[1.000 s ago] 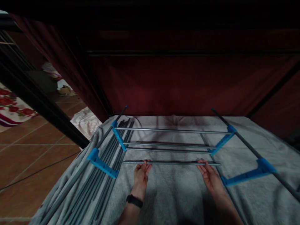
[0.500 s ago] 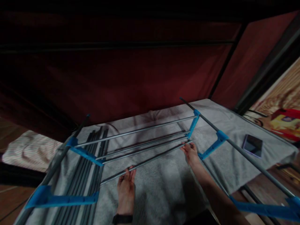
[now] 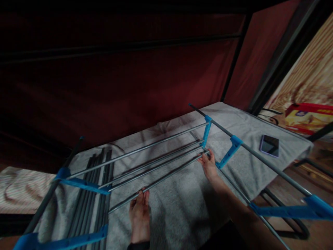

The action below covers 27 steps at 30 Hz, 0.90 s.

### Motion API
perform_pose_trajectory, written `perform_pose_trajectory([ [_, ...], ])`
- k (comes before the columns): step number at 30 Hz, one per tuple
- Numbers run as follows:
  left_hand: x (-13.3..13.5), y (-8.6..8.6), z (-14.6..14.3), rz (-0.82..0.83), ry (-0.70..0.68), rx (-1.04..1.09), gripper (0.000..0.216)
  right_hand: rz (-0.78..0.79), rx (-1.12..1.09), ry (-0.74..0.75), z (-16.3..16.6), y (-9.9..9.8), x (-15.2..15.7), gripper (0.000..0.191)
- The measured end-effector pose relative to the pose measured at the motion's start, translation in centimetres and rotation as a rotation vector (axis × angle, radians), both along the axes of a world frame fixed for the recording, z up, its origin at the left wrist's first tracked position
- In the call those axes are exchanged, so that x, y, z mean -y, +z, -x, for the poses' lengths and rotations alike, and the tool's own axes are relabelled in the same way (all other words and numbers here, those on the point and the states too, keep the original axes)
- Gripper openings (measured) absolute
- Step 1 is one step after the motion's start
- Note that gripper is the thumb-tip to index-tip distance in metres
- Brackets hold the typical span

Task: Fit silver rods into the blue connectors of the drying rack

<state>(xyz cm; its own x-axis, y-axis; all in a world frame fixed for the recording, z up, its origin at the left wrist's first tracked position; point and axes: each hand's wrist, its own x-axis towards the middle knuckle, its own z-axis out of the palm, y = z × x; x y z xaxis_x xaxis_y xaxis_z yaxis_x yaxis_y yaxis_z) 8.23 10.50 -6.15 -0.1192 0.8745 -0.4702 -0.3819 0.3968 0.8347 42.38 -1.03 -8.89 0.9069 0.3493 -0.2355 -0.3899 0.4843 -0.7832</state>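
A loose grey metal rod [image 3: 166,175] lies slanted across a grey towel [image 3: 182,205]. My left hand [image 3: 139,215] holds it near its left end, fingers curled under it. My right hand [image 3: 208,165] grips its right end, close to a blue plastic bracket [image 3: 207,131] of a rack frame. Three more grey rods [image 3: 145,159] span between that bracket and the blue bracket [image 3: 83,183] on the left.
A bundle of spare grey rods [image 3: 97,187] lies at the left. A long side rail [image 3: 260,158] with blue connectors [image 3: 232,147] runs on the right. A phone [image 3: 269,144] rests on the towel's right part. Dark red fabric panels [image 3: 130,86] stand behind.
My view has swung to the right, bringing the phone and the right rail into sight. Both hands still hold the same rod, whose right end now sits closer to the right blue bracket.
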Motion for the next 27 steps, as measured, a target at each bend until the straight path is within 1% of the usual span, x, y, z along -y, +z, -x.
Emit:
perform_pose_trajectory([
  [2,-0.1,0.0,-0.3,0.029,-0.012,0.009,0.033,0.024,0.013,0.003,0.2,-0.1,-0.1,0.068],
  [4,0.0,0.1,-0.5,0.03,-0.034,0.035,0.032,0.046,0.03,0.015,0.5,-0.2,-0.2,0.071],
  [8,0.0,0.3,-0.6,0.039,-0.032,0.04,0.034,0.083,0.049,0.029,0.7,-0.3,-0.3,0.073],
  [10,0.1,0.4,-0.7,0.047,-0.032,0.036,0.034,0.078,0.047,0.018,0.6,-0.4,-0.2,0.07],
  [16,0.5,1.0,-1.1,0.065,0.013,0.075,0.032,0.073,0.035,0.008,0.4,-0.4,-0.2,0.051],
  [19,0.7,1.5,-1.4,0.099,0.046,0.109,0.036,0.09,0.015,0.014,0.4,-0.1,-0.3,0.049],
  [22,0.6,1.6,-1.4,0.093,0.044,0.097,0.033,0.104,0.012,0.003,0.5,0.1,-0.4,0.053],
  [24,0.6,1.3,-1.4,0.077,0.026,0.076,0.029,0.105,0.025,-0.012,0.6,0.2,-0.5,0.059],
  [27,0.5,0.8,-1.4,0.058,-0.006,0.048,0.03,0.097,0.04,-0.023,0.8,0.3,-0.6,0.07],
])
